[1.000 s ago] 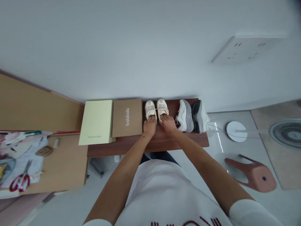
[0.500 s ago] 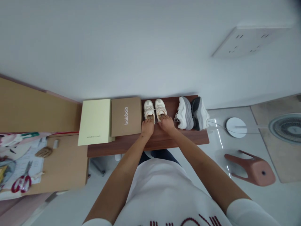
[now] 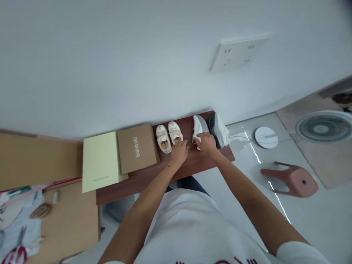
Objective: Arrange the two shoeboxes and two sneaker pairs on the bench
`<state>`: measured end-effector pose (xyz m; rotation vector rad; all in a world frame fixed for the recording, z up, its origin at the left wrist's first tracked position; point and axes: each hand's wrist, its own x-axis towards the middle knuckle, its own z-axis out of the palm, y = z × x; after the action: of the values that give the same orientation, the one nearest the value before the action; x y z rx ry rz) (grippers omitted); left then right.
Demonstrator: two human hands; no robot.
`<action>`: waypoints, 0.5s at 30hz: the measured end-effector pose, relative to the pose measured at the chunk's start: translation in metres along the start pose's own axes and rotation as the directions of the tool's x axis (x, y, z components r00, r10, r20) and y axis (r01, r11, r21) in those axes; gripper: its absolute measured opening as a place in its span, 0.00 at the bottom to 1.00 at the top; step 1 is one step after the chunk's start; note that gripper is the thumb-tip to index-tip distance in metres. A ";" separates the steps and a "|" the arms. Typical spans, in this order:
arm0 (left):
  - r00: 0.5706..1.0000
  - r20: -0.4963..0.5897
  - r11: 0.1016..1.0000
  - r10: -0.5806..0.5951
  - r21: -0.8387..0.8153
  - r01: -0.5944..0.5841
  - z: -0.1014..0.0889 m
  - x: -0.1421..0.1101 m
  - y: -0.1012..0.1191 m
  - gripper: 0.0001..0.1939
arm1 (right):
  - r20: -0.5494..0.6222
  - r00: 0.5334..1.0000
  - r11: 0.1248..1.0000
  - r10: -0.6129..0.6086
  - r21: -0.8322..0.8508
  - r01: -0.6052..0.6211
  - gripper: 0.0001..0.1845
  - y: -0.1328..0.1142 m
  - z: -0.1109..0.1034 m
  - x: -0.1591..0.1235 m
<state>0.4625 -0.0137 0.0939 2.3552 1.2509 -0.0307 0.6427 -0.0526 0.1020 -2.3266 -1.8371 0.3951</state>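
Note:
Two small cream shoes (image 3: 162, 139) stand side by side on the dark red-brown shelf (image 3: 196, 163). My left hand (image 3: 180, 152) hovers at the heel of the right-hand cream shoe (image 3: 175, 131), fingers apart and holding nothing. My right hand (image 3: 206, 142) is closed on the near end of a white-and-grey sneaker (image 3: 200, 124), which appears to lie on its side and is partly covered by my fingers. Against it, on the right, rests another sneaker with a dark part and a white part (image 3: 220, 130).
Left of the shoes are a brown "balabala" box (image 3: 137, 148) and a pale yellow box (image 3: 100, 157). Scissors (image 3: 17, 249) and papers lie on cardboard at far left. A pink stool (image 3: 298, 181), a white round base (image 3: 266, 137) and a fan (image 3: 321, 127) are at right.
Both hands have left the cream shoes. My right hand has moved right onto the white-and-grey sneaker; my left hand has shifted right and opened. The view has turned to the right.

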 end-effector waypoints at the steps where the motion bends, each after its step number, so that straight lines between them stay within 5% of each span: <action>1: 1.000 0.005 1.000 0.019 -0.019 -0.019 0.006 0.003 0.006 0.20 | -0.032 0.999 1.000 0.030 0.000 -0.030 0.20 0.012 -0.001 -0.005; 9: 0.988 0.146 0.926 -0.041 -0.367 0.092 0.075 0.023 0.025 0.22 | -0.104 0.919 0.923 0.381 0.096 -0.372 0.22 0.122 0.001 -0.043; 12: 0.981 0.177 0.907 -0.084 -0.394 0.149 0.092 0.035 0.031 0.25 | 0.044 0.877 0.868 0.478 0.130 -0.479 0.32 0.159 0.003 -0.047; 15: 0.963 0.249 0.897 -0.105 -0.395 0.200 0.102 0.048 0.039 0.23 | 0.240 0.865 0.854 0.441 0.184 -0.487 0.40 0.181 0.008 -0.046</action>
<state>0.5416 -0.0368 0.0077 1.8285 1.1933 -0.0685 0.7991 -0.1403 0.0494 -2.6098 -1.1714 0.8739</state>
